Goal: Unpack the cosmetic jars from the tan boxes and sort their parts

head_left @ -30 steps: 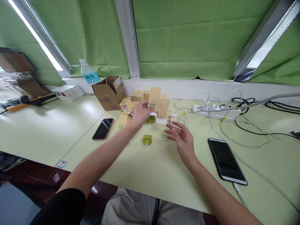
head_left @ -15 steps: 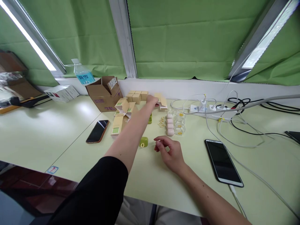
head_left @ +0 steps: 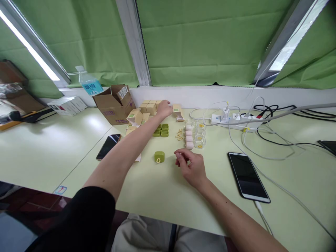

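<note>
My left hand (head_left: 165,109) reaches to the back of the table with its fingers apart and nothing visible in them. It is between a group of small closed tan boxes (head_left: 151,108) and a tan box with an open flap (head_left: 178,112), which stands free of it. My right hand (head_left: 193,168) rests near the front, fingers loosely curled in and thumb against them, with nothing seen inside. Left of it sits a green case with a cream loop (head_left: 159,156). Several green cases (head_left: 164,132) stand behind that one, partly hidden by my left forearm.
Yellow loops (head_left: 179,134), pink cases (head_left: 189,138) and clear cases (head_left: 200,141) are right of centre. More open tan boxes (head_left: 135,117) stand beside a brown carton (head_left: 115,105). Phones lie left (head_left: 108,147) and right (head_left: 249,176). Cables trail from a power strip (head_left: 236,122).
My left hand has let go of the open tan box and drawn left from it. My left forearm has swung left, uncovering the green cases. My right hand is nearly still.
</note>
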Demonstrator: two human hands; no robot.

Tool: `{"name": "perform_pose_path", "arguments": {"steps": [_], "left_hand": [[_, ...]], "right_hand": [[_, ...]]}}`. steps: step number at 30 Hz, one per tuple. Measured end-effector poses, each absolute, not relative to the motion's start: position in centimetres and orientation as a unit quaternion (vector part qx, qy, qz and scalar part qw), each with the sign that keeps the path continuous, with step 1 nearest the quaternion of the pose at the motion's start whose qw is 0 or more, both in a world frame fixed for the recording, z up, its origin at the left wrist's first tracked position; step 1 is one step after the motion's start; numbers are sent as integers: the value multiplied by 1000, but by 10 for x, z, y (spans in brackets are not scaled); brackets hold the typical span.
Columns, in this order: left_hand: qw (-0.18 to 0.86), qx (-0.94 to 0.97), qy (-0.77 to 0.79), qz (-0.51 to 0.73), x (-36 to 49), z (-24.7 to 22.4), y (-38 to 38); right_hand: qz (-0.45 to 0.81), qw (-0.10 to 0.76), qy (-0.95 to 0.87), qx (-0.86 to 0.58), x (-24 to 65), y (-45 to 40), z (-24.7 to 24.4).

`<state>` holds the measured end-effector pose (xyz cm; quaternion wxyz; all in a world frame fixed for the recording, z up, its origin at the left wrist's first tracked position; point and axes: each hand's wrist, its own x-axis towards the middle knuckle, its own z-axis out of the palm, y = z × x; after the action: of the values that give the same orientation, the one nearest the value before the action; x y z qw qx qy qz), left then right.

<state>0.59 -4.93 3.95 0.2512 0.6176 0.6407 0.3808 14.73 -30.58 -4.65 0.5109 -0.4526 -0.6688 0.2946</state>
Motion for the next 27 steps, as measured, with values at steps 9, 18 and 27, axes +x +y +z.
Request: {"name": "perform_pose_path", "arguments": {"steps": [9, 18, 27], "left_hand": [[178, 807, 540, 159, -75, 30, -243], [187, 821, 511, 174, -89, -14, -275], [396, 743, 419, 340, -49, -2, -280]], "right_hand": [[281, 499, -650, -500, 150, -297, -50], [309, 448, -671, -504, 148, -292, -58], [456, 561, -583, -371, 149, -286, -58]]}}
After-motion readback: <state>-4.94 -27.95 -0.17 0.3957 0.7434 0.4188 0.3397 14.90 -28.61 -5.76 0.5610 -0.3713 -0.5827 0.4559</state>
